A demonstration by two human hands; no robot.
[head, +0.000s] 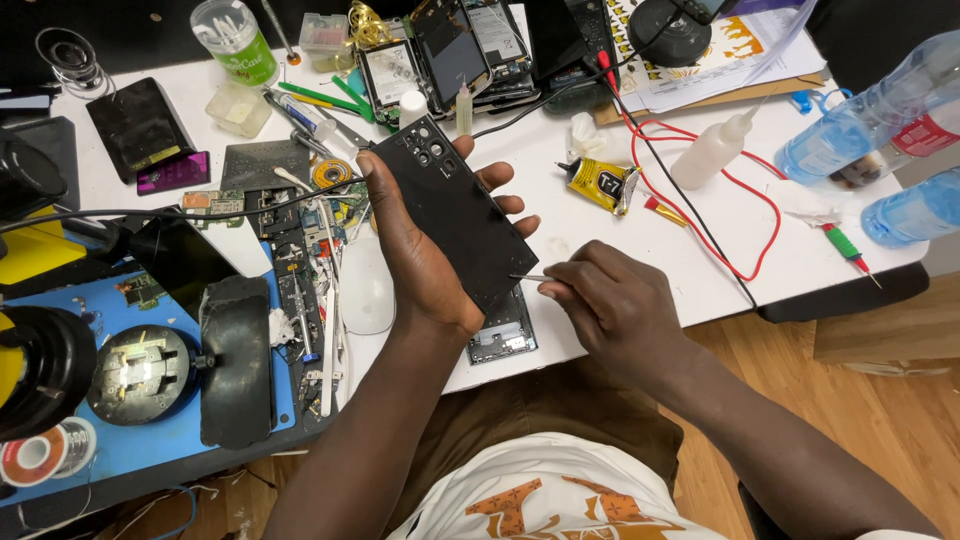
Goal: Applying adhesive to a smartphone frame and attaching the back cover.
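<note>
Left hand (425, 255) has its grip wrapped round a black phone back cover (452, 208); right hand (605, 300), at 4 o'clock from it, pinches a thin metal tool (530, 277) over the white desk (620, 240).

The left hand (425, 255) holds a flat matte-black phone back panel (452, 208); just right of the right hand (610, 305), a looping red wire (745, 190); beyond it, a crumpled yellow-and-black glue tube (600, 183).
</note>
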